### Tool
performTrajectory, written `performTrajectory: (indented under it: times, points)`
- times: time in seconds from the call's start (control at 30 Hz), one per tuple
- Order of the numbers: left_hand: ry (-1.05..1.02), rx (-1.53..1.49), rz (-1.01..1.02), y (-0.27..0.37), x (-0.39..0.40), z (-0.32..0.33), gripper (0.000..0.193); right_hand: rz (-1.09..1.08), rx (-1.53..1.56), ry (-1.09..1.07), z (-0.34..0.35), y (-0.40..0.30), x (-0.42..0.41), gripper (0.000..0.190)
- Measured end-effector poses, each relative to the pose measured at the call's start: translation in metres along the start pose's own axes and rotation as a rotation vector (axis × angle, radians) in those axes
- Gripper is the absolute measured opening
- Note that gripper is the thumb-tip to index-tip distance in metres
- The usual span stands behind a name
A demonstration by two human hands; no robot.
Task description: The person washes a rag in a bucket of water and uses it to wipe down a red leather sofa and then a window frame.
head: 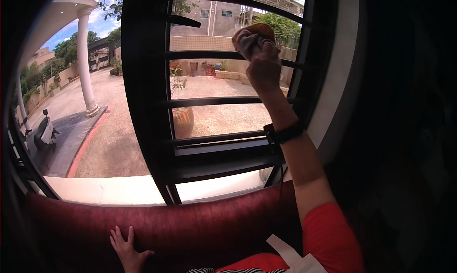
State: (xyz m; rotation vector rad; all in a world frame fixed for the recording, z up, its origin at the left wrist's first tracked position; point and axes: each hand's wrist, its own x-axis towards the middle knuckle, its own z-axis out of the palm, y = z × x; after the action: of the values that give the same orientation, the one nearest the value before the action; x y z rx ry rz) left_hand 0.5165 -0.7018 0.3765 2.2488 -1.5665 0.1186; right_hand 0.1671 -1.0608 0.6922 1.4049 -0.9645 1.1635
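My right hand is raised to the barred window and grips a bunched cloth, with a dark band on the wrist. The cloth overlaps the second dark horizontal bar from the top; whether it touches the bar or the pane behind cannot be told. My left hand is spread with its fingers apart on the dark red leather backrest at the lower left, holding nothing. The black window frame stands between the barred part and the wide opening at the left.
Below the frame runs a pale sill, just behind the backrest. A short dark bar end juts out at the upper left of the barred part. Outside are a white column, a parked scooter and a large plant pot.
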Motion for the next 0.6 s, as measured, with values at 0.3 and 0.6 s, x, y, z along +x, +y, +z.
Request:
performTrajectory:
  times: [0.3,0.6]
  points:
    - [-0.019,-0.022,-0.002,-0.008,-0.006,0.000,0.105,-0.417,0.666,-0.052,-0.047,-0.026,0.065,0.035]
    - [-0.004,0.043,0.074,-0.004,0.002,0.010,0.102,-0.011,0.239,0.349,0.005,0.089,0.139,0.043]
